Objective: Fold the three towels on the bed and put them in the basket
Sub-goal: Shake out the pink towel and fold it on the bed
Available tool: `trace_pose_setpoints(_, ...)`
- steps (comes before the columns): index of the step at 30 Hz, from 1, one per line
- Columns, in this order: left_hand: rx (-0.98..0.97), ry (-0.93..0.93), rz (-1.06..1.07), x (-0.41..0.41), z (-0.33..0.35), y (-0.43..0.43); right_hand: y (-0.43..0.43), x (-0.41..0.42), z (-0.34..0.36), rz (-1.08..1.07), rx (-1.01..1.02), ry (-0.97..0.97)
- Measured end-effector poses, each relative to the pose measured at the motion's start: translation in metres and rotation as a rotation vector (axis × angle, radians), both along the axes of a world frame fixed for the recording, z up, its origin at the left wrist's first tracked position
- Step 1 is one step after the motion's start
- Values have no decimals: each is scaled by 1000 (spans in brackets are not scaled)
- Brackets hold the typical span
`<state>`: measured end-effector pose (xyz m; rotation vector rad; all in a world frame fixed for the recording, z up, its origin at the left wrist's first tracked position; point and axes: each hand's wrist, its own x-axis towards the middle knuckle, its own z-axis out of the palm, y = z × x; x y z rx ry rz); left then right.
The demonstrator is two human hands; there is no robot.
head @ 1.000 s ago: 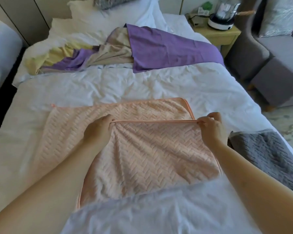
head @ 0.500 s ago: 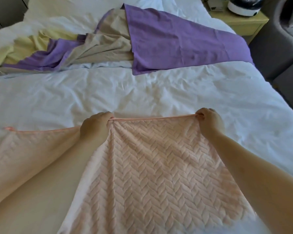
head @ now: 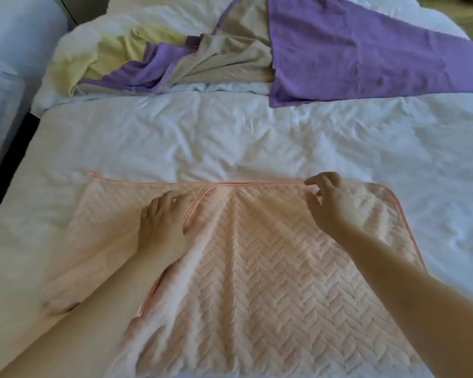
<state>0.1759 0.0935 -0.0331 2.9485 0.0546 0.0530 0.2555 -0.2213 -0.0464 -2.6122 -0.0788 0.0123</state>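
From the head view, the peach towel (head: pixel 271 268) is lying on the bed (head: pixel 230 137), its near edge running off the bottom of the frame and its left part showing blurred and partly hiding under the left forearm. It is showing a raised herringbone weave and a thin piped hem, with one flap lying folded over the middle. The left hand (head: pixel 163 225) is resting flat on the towel beside that flap's hem, fingers straight and together. The right hand (head: pixel 328 205) is touching the far hem with bent fingertips; whether it is pinching is unclear. Behind, a crumpled purple cloth (head: pixel 366 55) is lying over the wrinkled white sheet.
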Motion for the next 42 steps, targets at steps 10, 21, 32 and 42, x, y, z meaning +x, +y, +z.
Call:
trace_pose_setpoints(10,-53,157,-63,-146,21,98,195,-92,13,591,132,54)
trace_pose_setpoints(21,-302,-147,318,-116,29,139,260,-109,14,530,108,32)
trace_pose_setpoints(32,-639,23,584,-47,2,201,360,-13,28,288,10,-8)
trace_pose_setpoints(42,-606,72,620,-167,-34,202,390,5,-10,186,-61,38)
